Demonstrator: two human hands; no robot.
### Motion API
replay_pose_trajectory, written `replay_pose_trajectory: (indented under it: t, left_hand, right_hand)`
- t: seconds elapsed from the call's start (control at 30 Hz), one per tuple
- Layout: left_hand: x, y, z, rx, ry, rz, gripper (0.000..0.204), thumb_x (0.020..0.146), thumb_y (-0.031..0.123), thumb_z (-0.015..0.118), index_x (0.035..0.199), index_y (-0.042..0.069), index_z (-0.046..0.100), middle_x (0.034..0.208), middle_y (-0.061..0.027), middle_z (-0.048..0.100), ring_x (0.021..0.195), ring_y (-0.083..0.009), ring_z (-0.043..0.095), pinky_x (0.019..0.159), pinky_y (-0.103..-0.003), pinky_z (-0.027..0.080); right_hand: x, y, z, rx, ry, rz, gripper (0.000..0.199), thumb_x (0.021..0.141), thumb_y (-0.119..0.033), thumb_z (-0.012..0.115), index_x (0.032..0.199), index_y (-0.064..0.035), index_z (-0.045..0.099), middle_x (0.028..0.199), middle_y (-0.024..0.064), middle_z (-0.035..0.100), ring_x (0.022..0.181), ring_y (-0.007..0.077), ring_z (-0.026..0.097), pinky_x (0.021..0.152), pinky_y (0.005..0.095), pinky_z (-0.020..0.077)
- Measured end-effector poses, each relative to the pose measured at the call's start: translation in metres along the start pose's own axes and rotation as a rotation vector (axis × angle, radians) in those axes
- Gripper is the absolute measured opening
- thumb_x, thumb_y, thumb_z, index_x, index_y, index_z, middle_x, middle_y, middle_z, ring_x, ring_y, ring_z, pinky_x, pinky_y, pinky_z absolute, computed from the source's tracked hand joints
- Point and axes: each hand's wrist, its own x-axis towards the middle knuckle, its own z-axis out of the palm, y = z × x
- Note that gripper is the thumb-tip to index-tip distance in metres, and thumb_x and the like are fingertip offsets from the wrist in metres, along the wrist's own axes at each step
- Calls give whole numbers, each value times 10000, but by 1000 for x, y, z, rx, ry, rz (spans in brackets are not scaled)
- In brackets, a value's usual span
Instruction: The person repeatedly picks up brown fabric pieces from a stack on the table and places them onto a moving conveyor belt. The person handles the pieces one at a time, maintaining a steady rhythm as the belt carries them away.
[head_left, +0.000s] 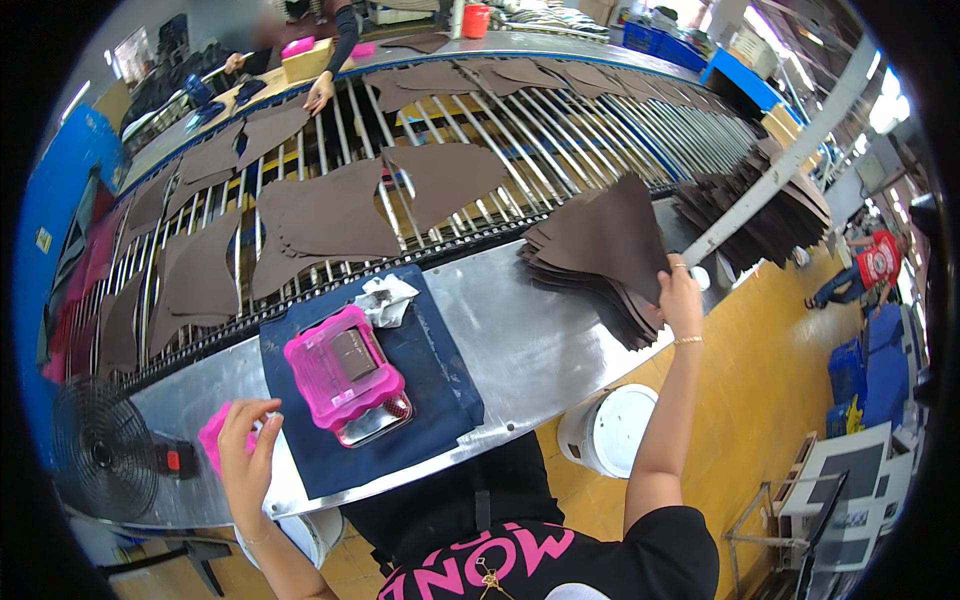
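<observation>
My right hand (680, 300) grips the near corner of a dark brown cut sheet (612, 225). This sheet lies tilted over a fanned stack of like brown pieces (570, 270) on the metal table. My left hand (250, 435) is raised at the table's left part, fingers apart and nothing in them. A pink plastic object (212, 437) shows partly behind it. On a navy cloth (440, 390) sits a pink scalloped tray (325, 385) with a brown block (352, 355) in it. It rests over a shiny metal-edged container (375, 422). A crumpled white cloth (386, 300) lies beyond.
Brown cut pieces (320, 215) lie along a metal roller conveyor (540, 160). Another stack (755, 210) stands right of a slanted pale pole (790, 160). A fan (100, 450) stands at left, a white bucket (610, 430) below the table. Another person's hand (320, 93) reaches over the conveyor.
</observation>
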Motion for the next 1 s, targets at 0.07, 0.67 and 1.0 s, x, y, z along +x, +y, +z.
replay_pose_trajectory:
  t: [0.07, 0.67, 1.0]
  left_hand:
    - [5, 7, 0, 26, 2, 21, 166, 819, 82, 657, 958, -10, 662, 879, -92, 610, 772, -187, 557, 713, -288, 427]
    - [11, 9, -67, -486, 403, -75, 195, 915, 146, 622, 1017, -19, 633, 871, -76, 686, 611, -128, 652, 514, -198, 489]
    - [-12, -12, -100, -227, 525, -122, 199, 909, 174, 642, 987, -9, 651, 685, -11, 604, 526, -62, 550, 468, -174, 372]
  right_hand:
    - [-11, -30, -12, 237, 75, -80, 271, 953, -122, 513, 1216, -58, 493, 761, 160, 627, 485, 201, 635, 402, 299, 479]
    - [-100, -262, 84, 1091, -697, -880, 348, 868, -59, 652, 1174, 29, 512, 1005, 144, 678, 888, 198, 672, 779, 284, 504]
    - [-120, -286, 118, 828, -516, -1020, 225, 747, -117, 759, 919, -11, 660, 749, 116, 662, 696, 250, 627, 615, 322, 491]
